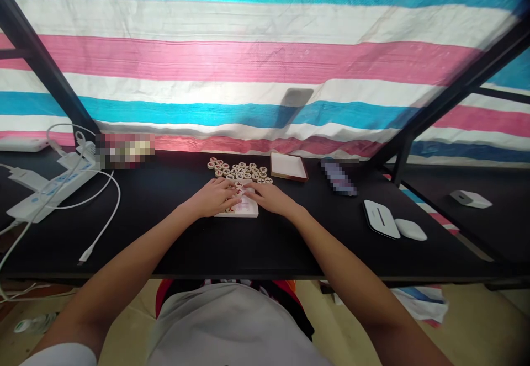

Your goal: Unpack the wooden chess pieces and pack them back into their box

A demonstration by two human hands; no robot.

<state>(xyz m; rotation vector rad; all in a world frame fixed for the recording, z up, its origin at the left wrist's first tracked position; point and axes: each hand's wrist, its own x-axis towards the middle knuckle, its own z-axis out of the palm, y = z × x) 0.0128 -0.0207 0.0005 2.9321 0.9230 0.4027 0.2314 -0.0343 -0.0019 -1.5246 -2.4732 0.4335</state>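
A shallow white box half (250, 210) lies on the black desk in front of me, with several round Chinese chess pieces in it. My left hand (214, 196) reaches over its left side, fingers stretched out and apart across the pieces. From the right, my right hand (268, 196) rests at its edge, fingers extended toward the same pieces. Between my fingertips sit Chinese chess pieces (239, 185) with red characters. Just beyond the box, more loose Chinese chess pieces (241, 170) are spread in uneven rows, some red and some black. My fingers partly cover the box's contents.
A second box half (289, 166) with a brown rim lies behind the pieces. A blurred phone-like object (338, 178), a white device (381, 219) and a white rounded case (410, 229) are at right. At left are a power strip (53, 192) and a white cable (118, 200).
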